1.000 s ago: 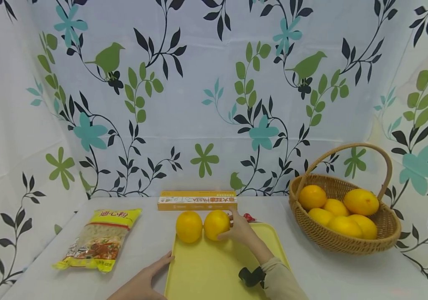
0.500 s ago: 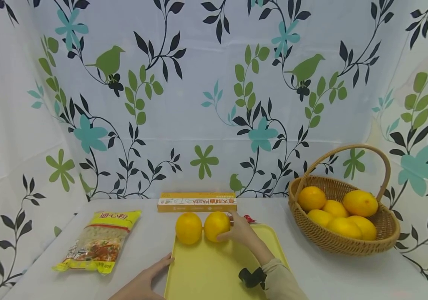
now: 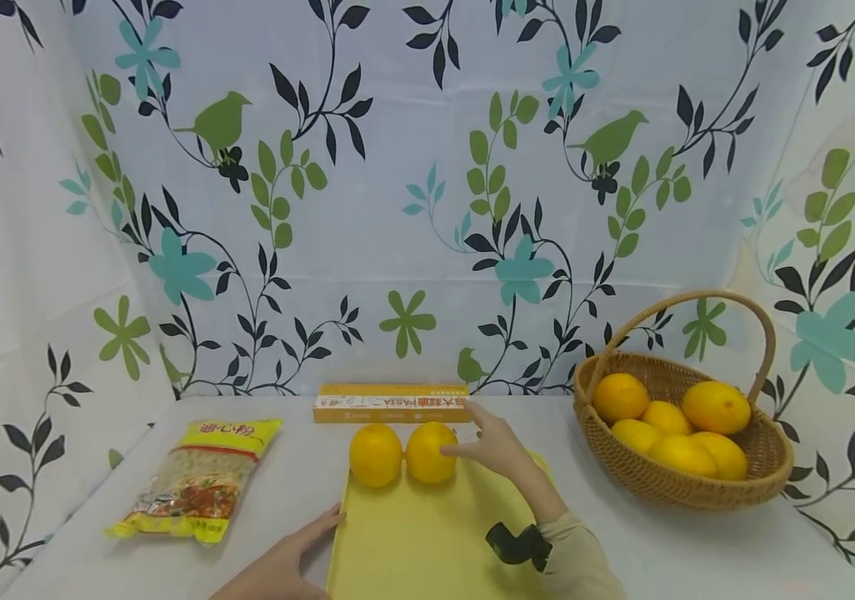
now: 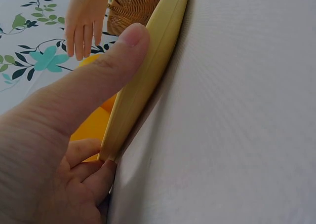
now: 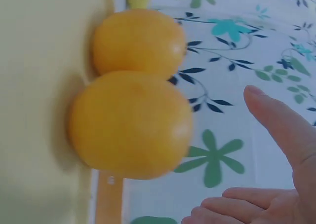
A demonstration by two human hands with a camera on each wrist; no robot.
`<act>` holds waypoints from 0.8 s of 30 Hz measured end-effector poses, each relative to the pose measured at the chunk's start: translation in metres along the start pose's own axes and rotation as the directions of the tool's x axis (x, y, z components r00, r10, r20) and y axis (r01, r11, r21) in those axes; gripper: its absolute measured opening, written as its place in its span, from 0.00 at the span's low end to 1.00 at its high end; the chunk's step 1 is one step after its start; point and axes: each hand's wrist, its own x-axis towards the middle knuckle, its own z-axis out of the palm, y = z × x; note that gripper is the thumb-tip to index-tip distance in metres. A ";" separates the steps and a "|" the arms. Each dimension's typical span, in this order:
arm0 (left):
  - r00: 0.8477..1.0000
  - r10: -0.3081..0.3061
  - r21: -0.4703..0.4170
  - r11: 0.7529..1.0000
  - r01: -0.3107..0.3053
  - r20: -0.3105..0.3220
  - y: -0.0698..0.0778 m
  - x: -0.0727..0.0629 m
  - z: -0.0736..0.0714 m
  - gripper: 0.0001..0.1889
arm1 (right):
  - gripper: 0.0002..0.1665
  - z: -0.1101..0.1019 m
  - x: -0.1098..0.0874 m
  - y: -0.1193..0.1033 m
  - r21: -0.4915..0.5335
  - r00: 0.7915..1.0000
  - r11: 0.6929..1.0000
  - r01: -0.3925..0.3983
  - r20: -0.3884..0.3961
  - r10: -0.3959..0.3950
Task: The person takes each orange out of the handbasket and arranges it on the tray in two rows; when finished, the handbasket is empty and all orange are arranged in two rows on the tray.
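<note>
Two oranges sit side by side at the far end of a yellow tray (image 3: 427, 542): the left orange (image 3: 376, 455) and the right orange (image 3: 431, 452). My right hand (image 3: 498, 450) is just right of the right orange, fingers spread and thumb pointing toward it. In the right wrist view a gap shows between this orange (image 5: 131, 125) and the right hand (image 5: 276, 174), whose palm holds nothing. My left hand (image 3: 288, 558) lies at the tray's left edge. In the left wrist view its fingertips (image 4: 101, 177) touch the tray's rim (image 4: 143, 81) and the thumb extends along it.
Behind the tray lies an orange pasta box (image 3: 390, 404). A yellow bag of pasta (image 3: 195, 483) lies on the left. To the right stands a wicker basket (image 3: 686, 492) with a tall handle, holding several oranges and lemons. A patterned cloth (image 3: 427, 250) hangs behind.
My right hand has let go of the right orange and moved a little to the right, fingers spreading. The orange stays on the tray. My left hand has hardly moved.
</note>
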 end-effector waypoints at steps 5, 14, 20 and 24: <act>1.000 0.000 0.009 1.000 0.000 -0.001 -0.002 -0.002 -0.004 0.50 | 0.48 -0.023 -0.009 -0.004 0.080 1.000 0.997 -0.015 -0.023 0.016; 1.000 0.024 0.039 0.999 -0.025 0.008 -0.003 -0.002 -0.004 0.48 | 0.42 -0.074 -0.035 0.006 0.157 0.999 0.987 0.036 -0.030 -0.031; 0.999 0.037 0.051 0.998 -0.037 0.004 -0.003 -0.001 -0.003 0.48 | 0.39 -0.114 -0.057 0.016 0.100 0.992 0.994 0.048 -0.124 -0.035; 0.999 0.036 0.058 0.998 -0.036 -0.002 -0.002 -0.002 -0.002 0.49 | 0.39 -0.141 -0.073 0.026 0.030 0.982 0.999 0.030 -0.185 -0.024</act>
